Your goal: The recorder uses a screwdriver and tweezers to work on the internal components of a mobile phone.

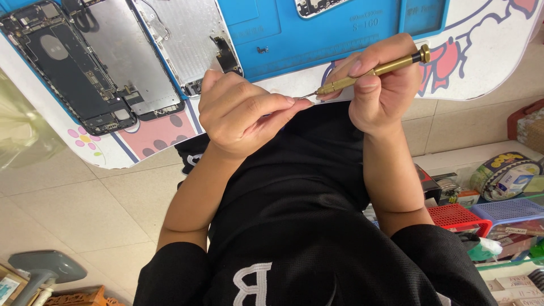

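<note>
My right hand grips a slim brass precision screwdriver, its knurled cap pointing right and its fine tip pointing left. My left hand has thumb and forefinger pinched together right at that tip; whether a tiny part sits between them is hidden. Both hands hover over my lap, just off the table's near edge. On the table lies an opened phone body with bare circuitry. Beside it are its detached screen panel and a metal plate.
A blue work mat covers part of the white cartoon-printed table. A red basket, a blue basket and small boxes crowd the floor at right. A grey stand sits lower left on the tiled floor.
</note>
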